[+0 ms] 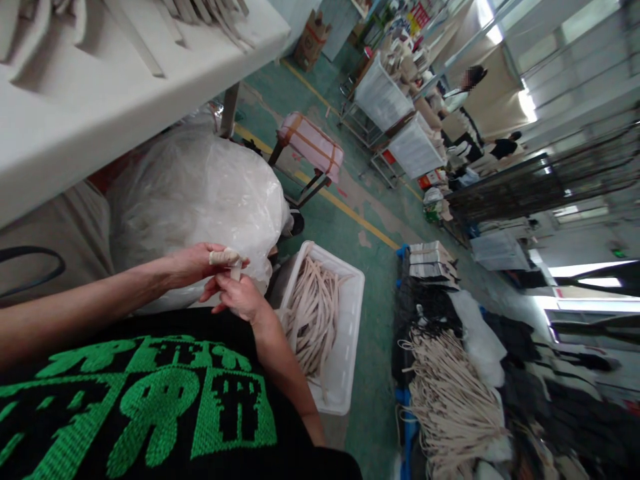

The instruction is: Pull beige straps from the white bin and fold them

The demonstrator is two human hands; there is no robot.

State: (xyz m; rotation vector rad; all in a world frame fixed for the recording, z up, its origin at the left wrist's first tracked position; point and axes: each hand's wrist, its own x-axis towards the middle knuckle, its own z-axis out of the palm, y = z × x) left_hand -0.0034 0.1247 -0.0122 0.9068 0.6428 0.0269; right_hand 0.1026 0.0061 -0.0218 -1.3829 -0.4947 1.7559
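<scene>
Though my fingers hide part of it, the folded beige strap (226, 257) sits pinched between my left hand (190, 265) and right hand (240, 298), both closed on it. Just right, a white plastic crate (349, 333) holds a heap of similar straps (313, 313). Beyond, a clear plastic sack (200, 200) bulges under the white surface (75, 120), cut off at the frame's edge, above the green floor (373, 320).
</scene>
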